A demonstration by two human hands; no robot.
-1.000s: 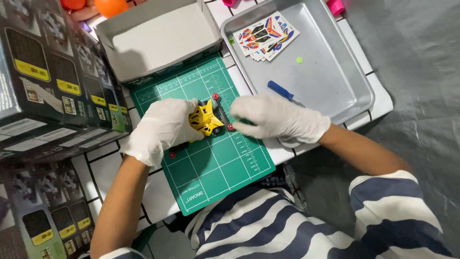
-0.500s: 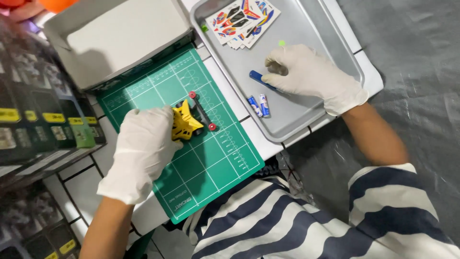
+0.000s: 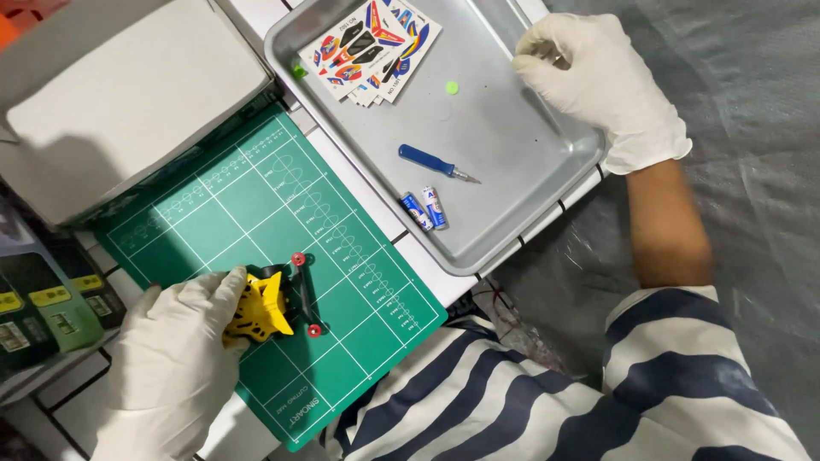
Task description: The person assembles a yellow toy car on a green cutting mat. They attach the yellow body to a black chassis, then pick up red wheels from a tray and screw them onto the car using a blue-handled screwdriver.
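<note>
Lower left of frame: left hand (image 3: 175, 358), white-gloved, fingers curled over a small yellow toy-car chassis (image 3: 256, 309) with black frame and red rollers, pressing it flat onto the green cutting mat (image 3: 256, 196); the grip appears meant to keep the piece from sliding on the mat's grid. The forearm enters from the bottom left, wrist low, palm down. Upper right of frame: right hand (image 3: 598, 77), also gloved, arm stretched across the far rim of a shallow metal tray (image 3: 512, 248); the fingers are bent inward near the tray's upper corner, and whether they pinch anything cannot be told. Inside the tray, kept together as loose parts: a stack of colourful sticker sheets (image 3: 371, 47) at top centre, a blue-handled screwdriver (image 3: 436, 162) mid-tray, two small batteries (image 3: 424, 207) just below it, one small green dot (image 3: 452, 87). A closed white box (image 3: 120, 102) sits at upper left, touching the mat's far edge. Stacked dark product boxes (image 3: 43, 299) line the left border of the desk.
</note>
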